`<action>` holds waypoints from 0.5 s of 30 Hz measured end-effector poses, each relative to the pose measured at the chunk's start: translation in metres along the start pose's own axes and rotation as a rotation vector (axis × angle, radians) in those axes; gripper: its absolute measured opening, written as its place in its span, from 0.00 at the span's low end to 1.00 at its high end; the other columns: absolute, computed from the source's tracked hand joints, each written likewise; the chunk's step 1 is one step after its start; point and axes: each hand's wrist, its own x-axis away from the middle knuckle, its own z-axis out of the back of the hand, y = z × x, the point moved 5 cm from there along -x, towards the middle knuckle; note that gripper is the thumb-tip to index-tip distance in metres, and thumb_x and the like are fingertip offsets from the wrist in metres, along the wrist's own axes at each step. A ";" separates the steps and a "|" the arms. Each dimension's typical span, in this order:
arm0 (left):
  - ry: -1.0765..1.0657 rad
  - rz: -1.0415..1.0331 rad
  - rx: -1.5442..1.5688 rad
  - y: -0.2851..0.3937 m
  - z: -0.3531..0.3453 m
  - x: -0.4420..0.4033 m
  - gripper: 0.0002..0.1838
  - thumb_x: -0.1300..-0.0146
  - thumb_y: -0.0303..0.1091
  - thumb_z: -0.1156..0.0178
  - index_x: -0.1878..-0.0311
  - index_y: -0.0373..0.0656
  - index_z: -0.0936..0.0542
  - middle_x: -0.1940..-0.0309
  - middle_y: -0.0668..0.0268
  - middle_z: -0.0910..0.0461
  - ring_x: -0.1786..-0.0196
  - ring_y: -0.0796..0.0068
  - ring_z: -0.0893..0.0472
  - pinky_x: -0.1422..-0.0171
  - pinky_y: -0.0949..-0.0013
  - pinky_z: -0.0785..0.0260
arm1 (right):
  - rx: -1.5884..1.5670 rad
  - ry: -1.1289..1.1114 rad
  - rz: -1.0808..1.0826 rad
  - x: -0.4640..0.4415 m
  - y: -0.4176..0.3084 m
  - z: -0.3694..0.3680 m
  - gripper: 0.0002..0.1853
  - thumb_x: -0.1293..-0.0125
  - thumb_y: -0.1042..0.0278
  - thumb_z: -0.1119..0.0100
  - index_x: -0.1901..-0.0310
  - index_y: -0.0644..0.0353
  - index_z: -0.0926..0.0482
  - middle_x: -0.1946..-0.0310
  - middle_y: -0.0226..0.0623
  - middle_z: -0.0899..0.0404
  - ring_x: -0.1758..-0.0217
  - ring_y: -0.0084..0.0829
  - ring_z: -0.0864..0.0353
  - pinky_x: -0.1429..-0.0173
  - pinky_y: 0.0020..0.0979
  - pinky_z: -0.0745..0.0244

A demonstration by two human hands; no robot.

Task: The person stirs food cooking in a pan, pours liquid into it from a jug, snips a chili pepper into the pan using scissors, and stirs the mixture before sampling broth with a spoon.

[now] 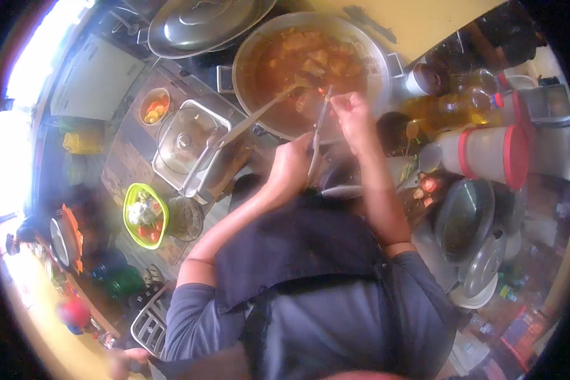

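A large metal pot (pixel 386 66) of reddish-orange stew (pixel 291 54) with chunks stands in front of me. My left hand (pixel 291 166), at the pot's near rim, is closed around a long thin metal utensil (pixel 321 120); its exact kind is unclear. Its tip reaches over the stew, with a small orange-red bit (pixel 321 91) near it. Just right of that tip, my right hand (pixel 353 114) is raised over the pot with its fingers pinched together; what they hold, if anything, is hidden. A long-handled stirring utensil (pixel 253 117) leans in the stew, its handle extending left over the rim.
Left of the pot are a lidded tray (pixel 193 180), a small bowl of cut pieces (pixel 154 106) and a green basket of vegetables (pixel 130 231). A large lid (pixel 202 25) lies at the back. Oil bottles (pixel 449 109), a red-lidded container (pixel 487 152) and stacked pans (pixel 465 218) crowd the right.
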 end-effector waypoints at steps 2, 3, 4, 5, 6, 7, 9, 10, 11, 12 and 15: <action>-0.012 0.033 0.007 0.002 0.003 0.001 0.20 0.45 0.33 0.42 0.47 0.42 0.25 0.64 0.46 0.20 0.57 0.50 0.19 0.55 0.59 0.28 | 0.034 0.027 0.011 0.000 -0.001 0.002 0.07 0.34 0.65 0.42 0.60 0.57 0.24 0.72 0.28 0.25 0.76 0.14 0.33 0.75 0.18 0.38; -0.044 0.074 0.068 0.001 0.004 0.001 0.21 0.45 0.34 0.42 0.46 0.42 0.25 0.64 0.46 0.20 0.57 0.50 0.19 0.54 0.59 0.28 | 0.010 0.042 0.000 0.001 -0.003 0.004 0.07 0.35 0.66 0.42 0.62 0.59 0.24 0.73 0.29 0.24 0.74 0.18 0.29 0.71 0.22 0.35; -0.076 0.117 0.130 -0.001 0.004 0.002 0.22 0.45 0.34 0.41 0.45 0.42 0.25 0.63 0.46 0.20 0.56 0.51 0.19 0.53 0.59 0.29 | -0.015 0.056 -0.011 0.002 -0.003 0.005 0.07 0.35 0.66 0.41 0.65 0.61 0.23 0.74 0.30 0.22 0.72 0.22 0.26 0.66 0.26 0.31; -0.075 0.118 0.130 0.001 0.004 0.003 0.22 0.45 0.34 0.41 0.45 0.42 0.25 0.63 0.46 0.20 0.56 0.51 0.19 0.53 0.59 0.29 | -0.014 0.055 -0.012 0.001 -0.001 0.005 0.07 0.35 0.66 0.41 0.65 0.61 0.23 0.74 0.30 0.22 0.72 0.22 0.26 0.66 0.26 0.31; -0.056 0.101 0.084 0.003 0.006 0.003 0.23 0.45 0.34 0.41 0.44 0.42 0.25 0.63 0.45 0.20 0.56 0.51 0.19 0.52 0.59 0.29 | -0.016 0.053 0.020 0.000 0.000 0.005 0.06 0.36 0.67 0.41 0.65 0.61 0.23 0.74 0.30 0.22 0.72 0.22 0.26 0.66 0.26 0.31; -0.037 0.083 0.037 0.004 0.007 0.003 0.24 0.46 0.35 0.41 0.43 0.42 0.26 0.63 0.45 0.20 0.55 0.52 0.19 0.52 0.59 0.29 | -0.019 0.051 0.052 -0.001 0.001 0.005 0.06 0.36 0.67 0.41 0.66 0.60 0.23 0.74 0.31 0.22 0.71 0.22 0.26 0.65 0.27 0.31; -0.015 0.049 0.020 -0.004 0.002 0.001 0.25 0.46 0.35 0.41 0.43 0.42 0.26 0.62 0.45 0.20 0.55 0.51 0.19 0.51 0.59 0.29 | 0.032 0.050 0.094 -0.004 0.004 0.003 0.06 0.37 0.68 0.40 0.66 0.60 0.23 0.74 0.31 0.22 0.72 0.23 0.26 0.65 0.27 0.30; 0.008 0.015 0.002 -0.005 0.001 0.000 0.25 0.46 0.35 0.40 0.42 0.42 0.26 0.62 0.45 0.20 0.55 0.51 0.19 0.51 0.59 0.29 | 0.082 0.049 0.137 -0.005 0.004 0.003 0.05 0.37 0.68 0.40 0.67 0.60 0.23 0.74 0.32 0.22 0.72 0.23 0.26 0.65 0.27 0.30; 0.007 0.014 0.001 -0.003 0.002 0.001 0.25 0.46 0.35 0.40 0.42 0.42 0.26 0.62 0.45 0.20 0.55 0.51 0.19 0.51 0.59 0.29 | 0.082 0.050 0.137 -0.007 0.007 0.004 0.05 0.37 0.68 0.40 0.67 0.60 0.23 0.74 0.32 0.22 0.72 0.23 0.26 0.65 0.27 0.30; -0.008 0.014 -0.004 0.001 0.005 0.002 0.25 0.46 0.36 0.40 0.43 0.43 0.25 0.63 0.46 0.20 0.56 0.50 0.19 0.52 0.58 0.29 | 0.133 0.036 0.154 -0.009 0.009 0.004 0.06 0.35 0.66 0.42 0.64 0.59 0.24 0.73 0.30 0.23 0.72 0.21 0.26 0.66 0.26 0.30; -0.053 0.004 0.005 0.003 0.006 0.002 0.22 0.47 0.36 0.40 0.46 0.44 0.23 0.65 0.48 0.19 0.58 0.50 0.19 0.53 0.58 0.28 | 0.232 0.044 0.176 -0.007 0.009 0.008 0.07 0.33 0.65 0.44 0.61 0.59 0.24 0.71 0.30 0.22 0.71 0.21 0.25 0.64 0.25 0.29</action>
